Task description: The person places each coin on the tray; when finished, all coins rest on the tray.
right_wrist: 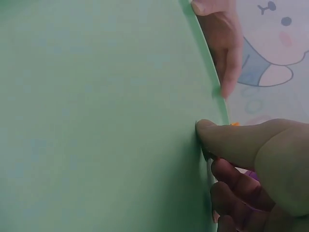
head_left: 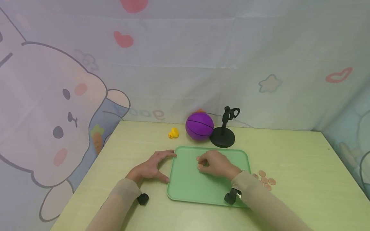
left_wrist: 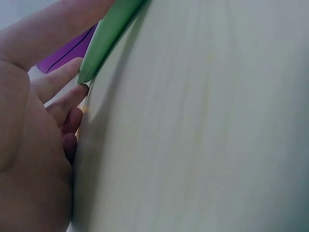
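Observation:
A green tray (head_left: pixel 188 189) lies on the table with my left hand (head_left: pixel 150 166) at its left side. That hand's fingers are spread, the thumb and fingertips against the tray's rim in the head view. The left wrist view shows the tray edge (left_wrist: pixel 108 38) beside the fingers. Over the tray, my right hand (head_left: pixel 216 164) pinches a copper-coloured coin (head_left: pixel 200 166) between thumb and fingertips, low against the surface. Another such coin (head_left: pixel 198 158) lies on the tray just beyond the fingertips. In the right wrist view the right thumb (right_wrist: pixel 231 140) is close over the tray floor.
Several loose coins (head_left: pixel 264 180) lie on the table right of the tray, partly behind the right sleeve. Behind the tray stand a yellow toy duck (head_left: pixel 173 133), a purple ball (head_left: pixel 199 126) and a black stand (head_left: pixel 222 137). A printed cloth (head_left: pixel 185 80) hangs at the back.

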A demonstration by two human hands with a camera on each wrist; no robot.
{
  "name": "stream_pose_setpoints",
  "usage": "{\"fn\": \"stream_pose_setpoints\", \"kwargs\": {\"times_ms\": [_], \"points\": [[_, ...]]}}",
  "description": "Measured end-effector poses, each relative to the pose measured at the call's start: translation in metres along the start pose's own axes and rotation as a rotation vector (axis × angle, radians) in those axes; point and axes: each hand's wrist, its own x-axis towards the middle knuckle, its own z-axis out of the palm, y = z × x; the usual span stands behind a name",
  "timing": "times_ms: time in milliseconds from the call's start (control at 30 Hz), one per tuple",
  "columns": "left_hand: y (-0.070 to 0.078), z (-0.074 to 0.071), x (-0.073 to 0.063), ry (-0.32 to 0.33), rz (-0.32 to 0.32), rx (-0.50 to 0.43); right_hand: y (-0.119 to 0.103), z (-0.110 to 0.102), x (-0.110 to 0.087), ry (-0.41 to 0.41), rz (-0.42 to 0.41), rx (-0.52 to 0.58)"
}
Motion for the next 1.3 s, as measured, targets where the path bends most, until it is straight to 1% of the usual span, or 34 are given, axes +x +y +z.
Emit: {"fn": "stream_pose_setpoints", "kwargs": {"times_ms": [100, 267, 433, 700, 933, 1300], "points": [[-0.0009, 0.0003, 0.0007, -0.002, -0.004, 0.001, -0.0019, 0.0008, -0.0005, -0.006, 0.023, 0.017], [-0.0012, 0.0005, 0.0002, -0.001, -0.007, 0.001, -0.0022, 0.0004, -0.0019, -0.012, 0.038, 0.017], [0.0000, 0.0005, -0.0013, 0.000, -0.007, -0.004, -0.0008, 0.0020, -0.0013, 0.005, 0.044, 0.008], [-0.0007, 0.0009, -0.0003, 0.000, -0.003, -0.007, 0.0018, 0.0052, 0.0022, 0.019, 0.085, 0.013], [-0.0012, 0.0010, -0.0003, 0.000, -0.005, -0.009, -0.0002, 0.0051, 0.0049, 0.028, 0.082, -0.002], [0.0008, 0.0002, -0.0011, -0.002, -0.019, -0.013, -0.0018, 0.0032, 0.0038, 0.026, 0.078, 0.029]]}}
